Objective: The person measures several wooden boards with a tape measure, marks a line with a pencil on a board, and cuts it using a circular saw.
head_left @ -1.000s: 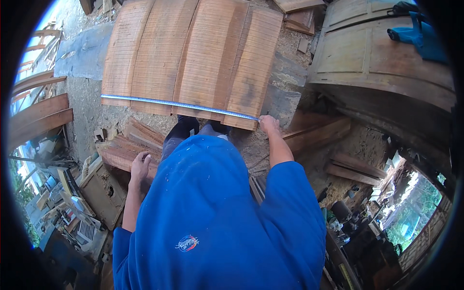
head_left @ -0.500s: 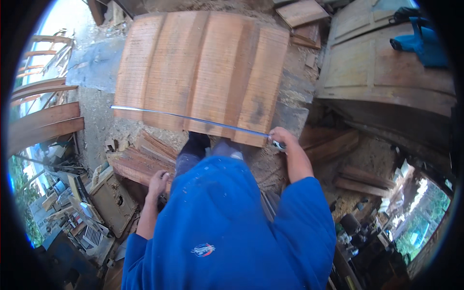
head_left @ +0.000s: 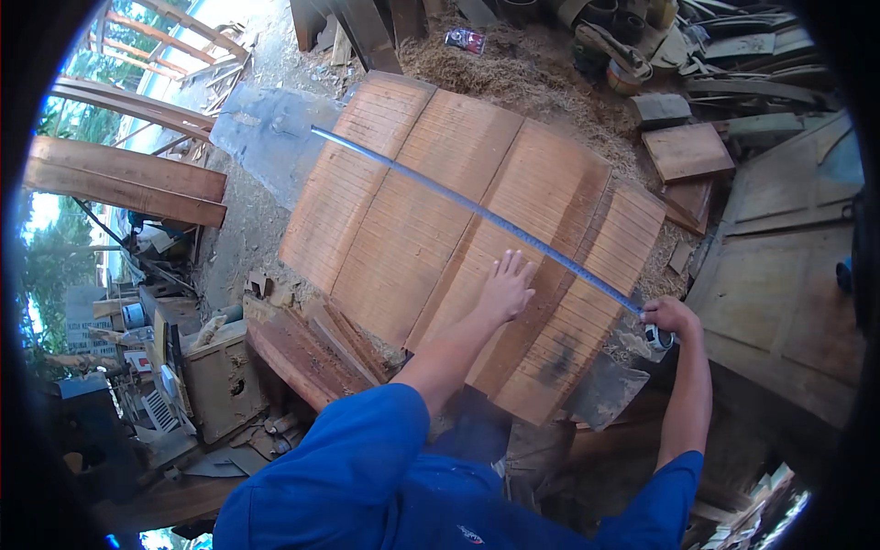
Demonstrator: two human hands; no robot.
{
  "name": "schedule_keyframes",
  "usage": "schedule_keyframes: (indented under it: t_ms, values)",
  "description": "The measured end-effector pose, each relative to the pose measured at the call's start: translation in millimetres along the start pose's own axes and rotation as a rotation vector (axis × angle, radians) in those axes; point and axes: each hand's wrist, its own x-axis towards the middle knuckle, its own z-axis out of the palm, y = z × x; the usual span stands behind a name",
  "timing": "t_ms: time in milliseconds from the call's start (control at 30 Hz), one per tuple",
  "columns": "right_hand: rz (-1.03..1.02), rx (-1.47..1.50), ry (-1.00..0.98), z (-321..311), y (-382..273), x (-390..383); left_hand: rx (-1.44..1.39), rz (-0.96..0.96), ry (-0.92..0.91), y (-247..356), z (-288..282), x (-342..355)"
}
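I'm measuring across, it seems: right hand (head_left: 672,316) gripping the tape measure (head_left: 658,337), blade (head_left: 495,218) slanting over the boards (head_left: 454,130), empty left hand (head_left: 507,291) loosely spread above them. Reading it calls for a steady blade.

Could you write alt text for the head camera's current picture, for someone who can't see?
A person's right hand holds a tape measure, its blade stretched across brown wooden boards. The left hand is on or just above them; wood shavings lie beyond.
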Motion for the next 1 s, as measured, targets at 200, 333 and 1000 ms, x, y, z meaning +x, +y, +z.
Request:
schedule_keyframes:
  t_ms: [200,333,1000]
  values:
    - [0.015,-0.087,0.194,-83.9,27.7,48.7,0.128,0.064,0.137,18.1,16.8,91.2]
    - [0.094,-0.074,0.218,-106.0,32.4,80.1,0.145,0.067,0.137,8.4,26.3,88.3]
    - [0.000,-0.405,0.186,-164.1,62.2,141.5,0.173,0.049,0.115,19.3,27.4,102.9]
